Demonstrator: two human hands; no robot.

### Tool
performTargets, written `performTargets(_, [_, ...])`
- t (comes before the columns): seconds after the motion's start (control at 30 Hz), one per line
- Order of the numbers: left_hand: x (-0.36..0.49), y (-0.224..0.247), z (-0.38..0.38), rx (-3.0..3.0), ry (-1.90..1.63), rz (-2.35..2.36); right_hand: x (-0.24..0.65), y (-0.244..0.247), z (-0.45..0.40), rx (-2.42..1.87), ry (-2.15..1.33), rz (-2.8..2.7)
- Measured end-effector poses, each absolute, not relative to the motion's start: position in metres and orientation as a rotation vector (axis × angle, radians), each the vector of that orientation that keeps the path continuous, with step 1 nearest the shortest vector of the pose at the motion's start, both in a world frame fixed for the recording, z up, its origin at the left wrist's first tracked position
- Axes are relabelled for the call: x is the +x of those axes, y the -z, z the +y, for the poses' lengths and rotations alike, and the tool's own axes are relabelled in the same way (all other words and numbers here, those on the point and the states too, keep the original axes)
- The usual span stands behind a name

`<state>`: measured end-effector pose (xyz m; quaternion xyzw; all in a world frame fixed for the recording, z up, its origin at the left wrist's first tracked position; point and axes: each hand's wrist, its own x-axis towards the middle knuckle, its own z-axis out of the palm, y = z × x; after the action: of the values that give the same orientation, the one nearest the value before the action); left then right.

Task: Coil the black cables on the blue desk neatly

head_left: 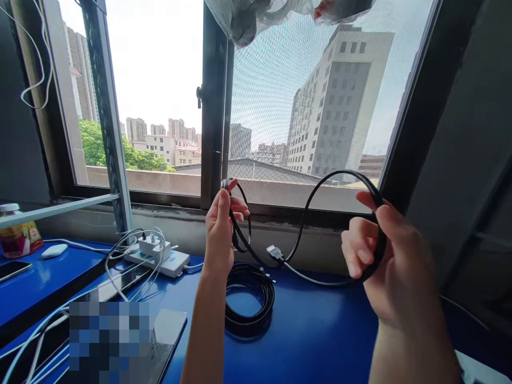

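Observation:
My right hand (384,250) pinches a loop of black cable (303,218) between thumb and fingers, raised above the blue desk. Out of that loop hangs a plug (275,253) with a pale metal end, between my two hands. My left hand (224,224), held up in front of the window frame, grips another stretch of the same cable, with a small loop dangling behind its fingers. Below, a coiled black cable (268,312) lies on the desk, partly hidden by my left forearm.
A white power strip (174,262) with chargers and tangled white cables stands at the left. Near it are a dark tablet (170,333), a phone (14,271), a white mouse (55,250) and a bottle (20,234). A metal post (110,117) rises before the window.

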<state>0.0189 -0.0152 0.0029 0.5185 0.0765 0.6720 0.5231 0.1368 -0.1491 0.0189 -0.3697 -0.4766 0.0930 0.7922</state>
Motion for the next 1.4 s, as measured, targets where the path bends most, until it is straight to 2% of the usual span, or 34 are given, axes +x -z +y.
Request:
performTargets(0.23, [0.01,-0.005,-0.01,1.219,-1.72,0.205,0.147,-0.022,-0.165,-0.762,-0.237,-0.895])
performTargets(0.6, [0.007,-0.01,-0.018,1.345,-1.666,0.425,0.147,-0.026,-0.155,-0.77,-0.147,-0.792])
performTargets(0.83, [0.007,-0.001,-0.003,1.287,-1.87,0.453,0.141,-0.019,-0.146,-0.854,-0.045,-0.795])
performTargets(1.03, [0.004,-0.005,-0.003,1.01,-1.897,0.338,0.146,-0.021,-0.146,-0.788,-0.001,-0.684])
performTargets(1.23, [0.005,-0.004,-0.005,0.935,-2.077,0.24,0.151,-0.017,-0.145,-0.787,0.165,-0.676])
performTargets(1.4, [0.001,-0.007,-0.014,1.121,-1.944,0.207,0.154,-0.011,-0.144,-0.958,0.017,-0.792])
